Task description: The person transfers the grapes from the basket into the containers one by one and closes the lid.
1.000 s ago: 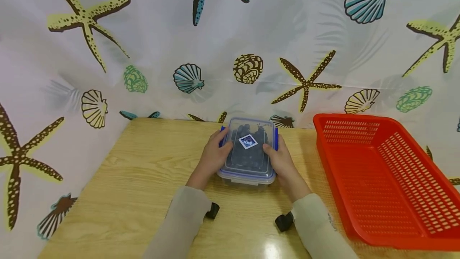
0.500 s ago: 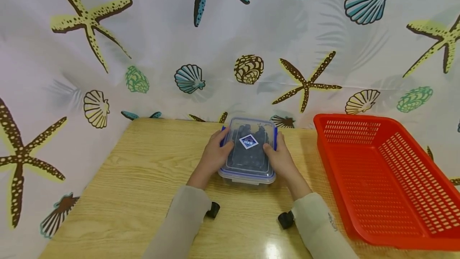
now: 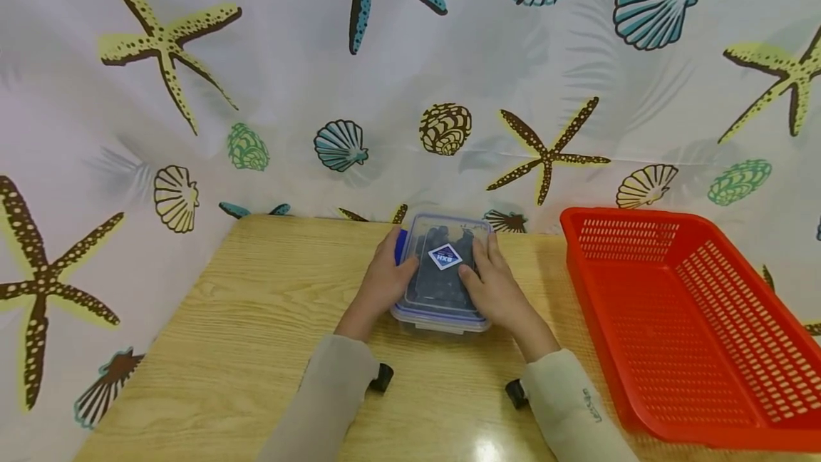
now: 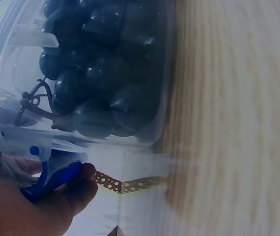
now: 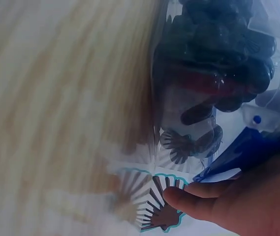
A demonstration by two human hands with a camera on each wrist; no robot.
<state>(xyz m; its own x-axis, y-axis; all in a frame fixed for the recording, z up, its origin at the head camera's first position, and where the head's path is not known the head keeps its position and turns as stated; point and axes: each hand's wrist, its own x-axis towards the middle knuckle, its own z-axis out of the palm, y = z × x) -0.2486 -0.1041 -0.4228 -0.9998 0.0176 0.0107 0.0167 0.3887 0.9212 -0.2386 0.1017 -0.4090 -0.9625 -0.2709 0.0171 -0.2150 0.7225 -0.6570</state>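
- The box (image 3: 442,273), clear with a blue-edged lid and dark grapes (image 4: 100,73) inside, sits on the table (image 3: 256,319) at its far edge, near the curtain (image 3: 410,77).
- Its long axis runs away from the person, short end nearest them; the lid sticker (image 3: 445,257) faces up.
- The left hand (image 3: 381,284) grips the left side, fingers curled on the blue clasp (image 4: 51,179).
- The right hand (image 3: 494,291) lies over the right part of the lid, fingers curled round that side's clasp (image 5: 238,150).
- A red basket (image 3: 680,319) stands to the right, apart from the box.

A light wooden table (image 3: 244,319) stands against a white curtain (image 3: 256,91) printed with starfish and shells.
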